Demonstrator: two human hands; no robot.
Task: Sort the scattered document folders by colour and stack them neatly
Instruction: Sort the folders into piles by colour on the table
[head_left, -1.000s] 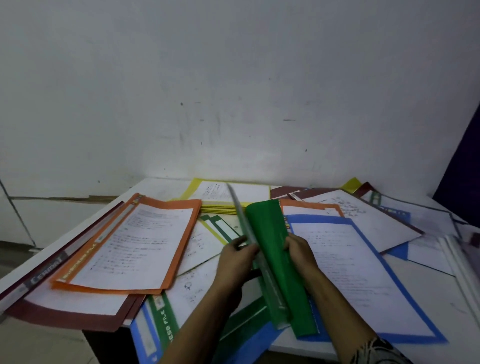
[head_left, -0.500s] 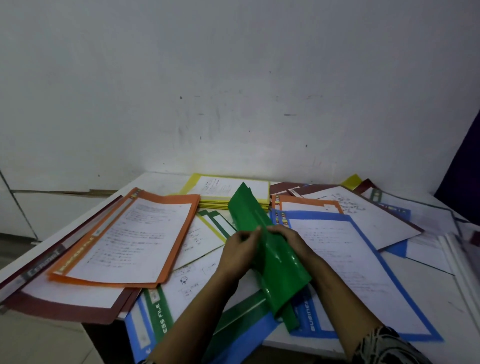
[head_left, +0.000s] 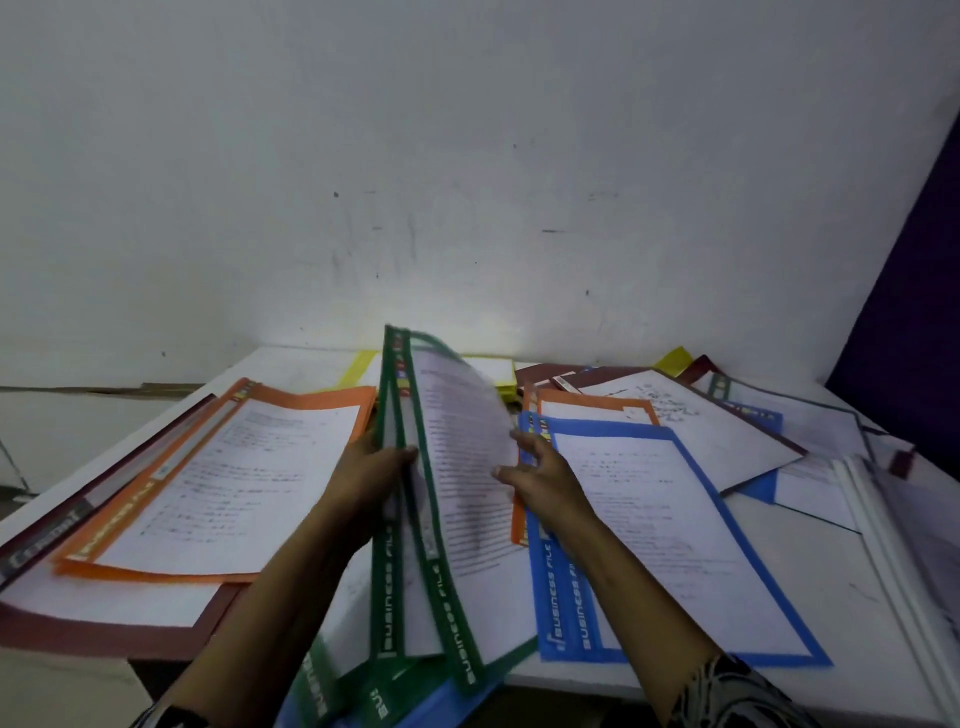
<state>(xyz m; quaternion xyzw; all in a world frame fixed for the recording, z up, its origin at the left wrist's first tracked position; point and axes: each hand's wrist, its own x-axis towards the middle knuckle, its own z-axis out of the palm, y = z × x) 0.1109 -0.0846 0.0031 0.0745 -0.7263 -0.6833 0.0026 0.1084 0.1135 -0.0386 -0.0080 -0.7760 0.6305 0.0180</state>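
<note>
While left hand (head_left: 371, 467) fingers grip green folders (head_left: 435, 540) upright, right hand (head_left: 543, 475) fingers spread alongside.

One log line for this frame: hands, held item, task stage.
left hand grips green folders | right hand open at their page edge | folders tilted up over desk | blue folder right, orange folder left | sorting unfinished

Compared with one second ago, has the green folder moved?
Yes. The green folder has flipped to its paper side and shifted left, off the blue folder's left edge.
</note>
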